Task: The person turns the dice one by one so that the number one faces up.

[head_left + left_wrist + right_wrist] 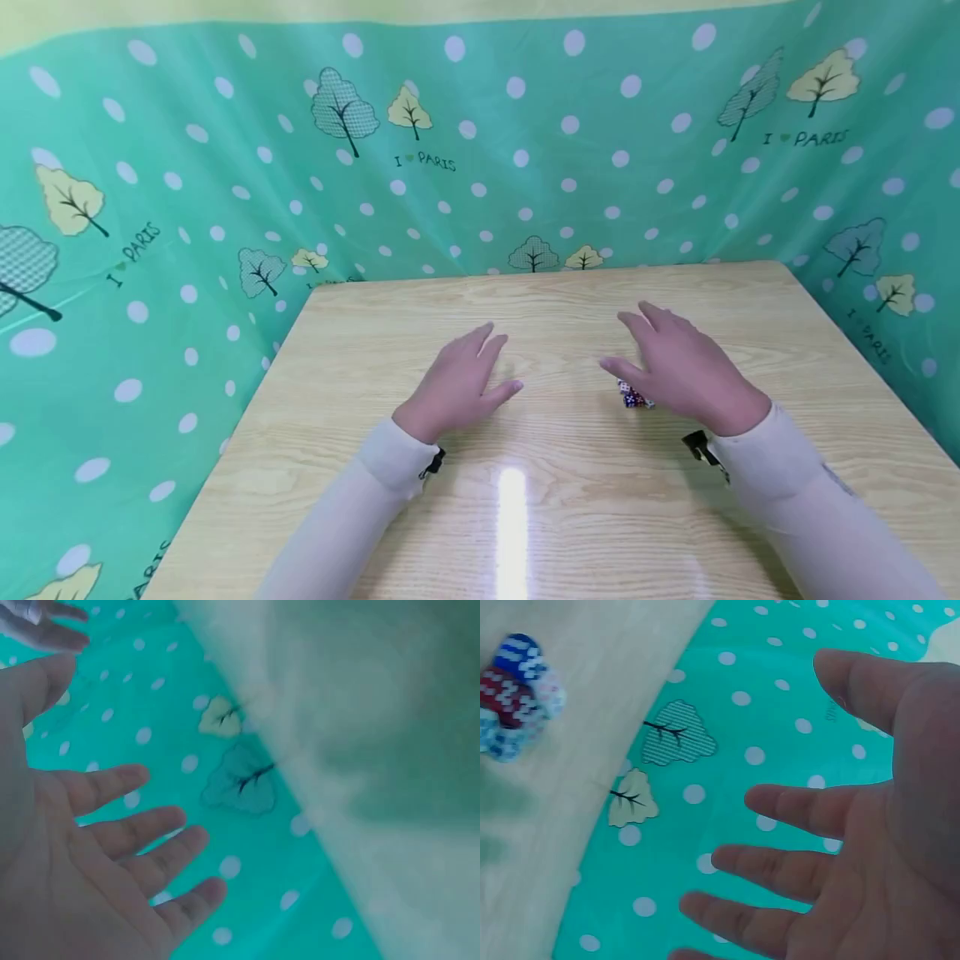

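Note:
A small cluster of what look like dice point(638, 400), in blue, red and white, lies on the wooden table. In the right wrist view the same dice point(514, 694) are blurred at the upper left. My right hand point(678, 367) hovers over them with fingers spread, hiding part of the cluster in the head view. Its palm point(870, 900) holds nothing. Off to the left, my left hand point(459, 383) is held above the table, fingers extended and apart. Nothing lies in the left palm point(82, 877).
The pale wood-grain table point(360, 350) ends at a green dotted cloth point(480, 150) printed with trees, which hangs behind it and along both sides. A bright light reflection lies on the tabletop near the front. Dark straps point(701, 450) show at both cuffs.

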The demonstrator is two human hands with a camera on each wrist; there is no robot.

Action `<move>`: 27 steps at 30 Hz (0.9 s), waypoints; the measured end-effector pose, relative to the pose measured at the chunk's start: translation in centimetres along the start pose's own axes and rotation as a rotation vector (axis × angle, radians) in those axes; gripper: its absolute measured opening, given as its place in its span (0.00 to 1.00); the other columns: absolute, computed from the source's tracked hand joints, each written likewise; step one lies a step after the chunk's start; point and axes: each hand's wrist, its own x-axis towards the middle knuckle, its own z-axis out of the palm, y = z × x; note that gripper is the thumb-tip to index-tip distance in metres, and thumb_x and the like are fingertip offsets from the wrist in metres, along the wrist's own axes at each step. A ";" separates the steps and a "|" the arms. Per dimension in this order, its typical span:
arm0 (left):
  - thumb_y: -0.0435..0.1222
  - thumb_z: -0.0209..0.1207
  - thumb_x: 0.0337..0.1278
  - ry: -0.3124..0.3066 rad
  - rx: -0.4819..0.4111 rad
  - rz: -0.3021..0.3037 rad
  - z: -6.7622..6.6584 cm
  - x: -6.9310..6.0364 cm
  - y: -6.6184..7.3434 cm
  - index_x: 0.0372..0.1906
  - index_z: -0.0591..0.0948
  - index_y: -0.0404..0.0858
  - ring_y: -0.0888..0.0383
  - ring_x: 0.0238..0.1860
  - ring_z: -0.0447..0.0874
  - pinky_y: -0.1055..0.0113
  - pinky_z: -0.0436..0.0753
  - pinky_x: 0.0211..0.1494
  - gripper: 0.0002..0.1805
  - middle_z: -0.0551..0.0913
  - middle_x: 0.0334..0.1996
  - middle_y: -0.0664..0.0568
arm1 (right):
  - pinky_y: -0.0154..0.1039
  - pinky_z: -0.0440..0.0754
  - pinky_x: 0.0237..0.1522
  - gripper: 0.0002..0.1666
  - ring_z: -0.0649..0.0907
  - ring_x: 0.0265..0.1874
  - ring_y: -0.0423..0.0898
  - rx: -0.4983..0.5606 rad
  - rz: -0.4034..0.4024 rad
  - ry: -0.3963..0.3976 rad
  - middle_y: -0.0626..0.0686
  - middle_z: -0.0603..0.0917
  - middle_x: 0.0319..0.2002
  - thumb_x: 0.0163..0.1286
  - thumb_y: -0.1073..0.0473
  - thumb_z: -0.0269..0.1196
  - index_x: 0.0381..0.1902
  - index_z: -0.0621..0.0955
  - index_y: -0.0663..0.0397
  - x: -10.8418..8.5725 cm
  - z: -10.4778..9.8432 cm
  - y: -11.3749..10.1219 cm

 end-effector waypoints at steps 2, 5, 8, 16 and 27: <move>0.65 0.48 0.73 -0.020 -0.068 0.016 0.7 -0.5 0.3 0.80 0.62 0.42 0.43 0.80 0.60 0.44 0.63 0.78 0.43 0.59 0.81 0.42 | 0.72 0.72 0.62 0.49 0.71 0.69 0.74 0.011 -0.011 0.000 0.72 0.64 0.75 0.74 0.27 0.53 0.76 0.67 0.59 -0.3 0.5 0.4; 0.64 0.49 0.73 -0.062 -0.173 0.025 1.5 -1.3 0.6 0.80 0.62 0.44 0.44 0.79 0.61 0.44 0.65 0.78 0.42 0.59 0.81 0.45 | 0.69 0.78 0.57 0.46 0.75 0.66 0.72 0.031 -0.005 -0.021 0.71 0.68 0.73 0.75 0.30 0.54 0.75 0.69 0.59 -0.8 1.1 0.8; 0.63 0.50 0.73 -0.089 -0.223 0.034 2.1 -1.9 0.9 0.79 0.63 0.45 0.45 0.79 0.63 0.44 0.66 0.77 0.40 0.60 0.81 0.46 | 0.68 0.79 0.55 0.44 0.78 0.64 0.70 0.042 0.000 -0.036 0.70 0.71 0.70 0.76 0.31 0.54 0.73 0.70 0.60 -1.1 1.6 1.1; 0.56 0.56 0.72 -0.075 -0.151 0.078 2.5 -2.6 1.5 0.75 0.69 0.42 0.46 0.72 0.72 0.49 0.73 0.73 0.35 0.69 0.75 0.45 | 0.64 0.81 0.53 0.37 0.83 0.58 0.63 0.051 0.023 -0.033 0.65 0.80 0.62 0.76 0.35 0.58 0.66 0.78 0.59 -1.7 2.5 2.2; 0.47 0.59 0.72 0.017 -0.302 0.053 2.6 -2.3 0.6 0.58 0.81 0.43 0.59 0.53 0.83 0.61 0.82 0.57 0.17 0.82 0.57 0.58 | 0.48 0.82 0.37 0.15 0.81 0.32 0.44 0.086 0.020 -0.073 0.48 0.86 0.36 0.69 0.50 0.68 0.45 0.86 0.55 -2.0 3.6 3.6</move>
